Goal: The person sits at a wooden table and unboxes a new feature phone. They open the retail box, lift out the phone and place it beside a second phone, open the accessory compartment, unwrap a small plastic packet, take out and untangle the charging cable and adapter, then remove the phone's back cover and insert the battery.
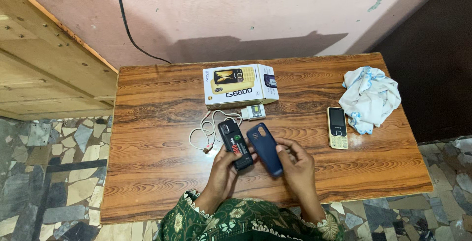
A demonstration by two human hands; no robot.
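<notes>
So the open-backed black phone point(235, 143) is gripped in the left hand point(223, 169), fingers closed around its lower end, with the battery side turned up. The dark blue back cover point(264, 148) is pinched in the right hand point(295, 165), thumb and fingers curled shut on its lower half. Both pieces are held just above the table point(147, 172), near its 6 o'clock edge, and they're almost touching. The cover sits at about 3 o'clock from the phone, just beside it. Both long axes run roughly from 11 o'clock to 5 o'clock, so they're close to parallel, camera hole end pointed away from the body. Whether the cover's edge is already resting on the phone can't really be told from this angle. As for containers, only one is seen: a white phone box point(240, 85) at 12 o'clock, lid closed, contents hidden. A white charger with cable point(236, 115) is laid right in front of it. A gold phone point(337, 127) and a crumpled white cloth point(369, 98) are parked well apart at 2 o'clock.
</notes>
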